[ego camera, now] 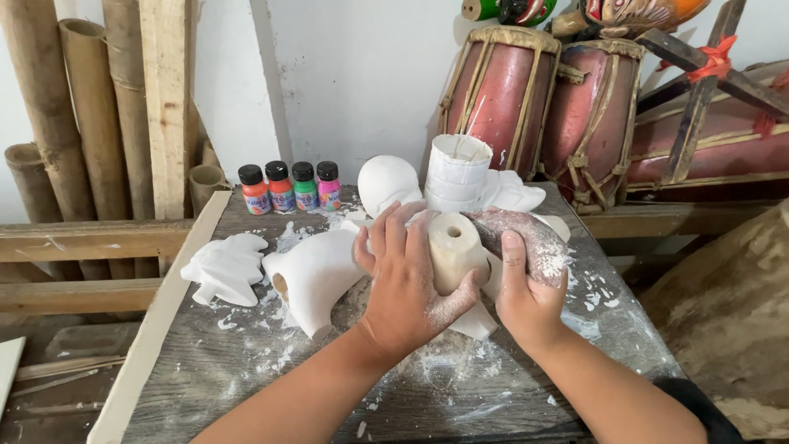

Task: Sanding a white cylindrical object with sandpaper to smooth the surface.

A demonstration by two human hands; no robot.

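My left hand (408,275) wraps around a cream plaster piece (453,247) with a round hole in its top, holding it over the wooden board (246,362). My right hand (526,284) presses a grey dusty sheet, probably sandpaper (530,238), against the right side of that piece. Both hands are powdered white. Another white plaster figure (316,275) lies just left of my left hand, touching it or nearly so.
A flat white plaster shape (226,267) lies at the board's left. Several small paint bottles (292,187) stand at the back, beside a white rounded figure (386,182) and a white cylinder mould (457,173). Two red drums (542,107) and bamboo poles (82,107) stand behind.
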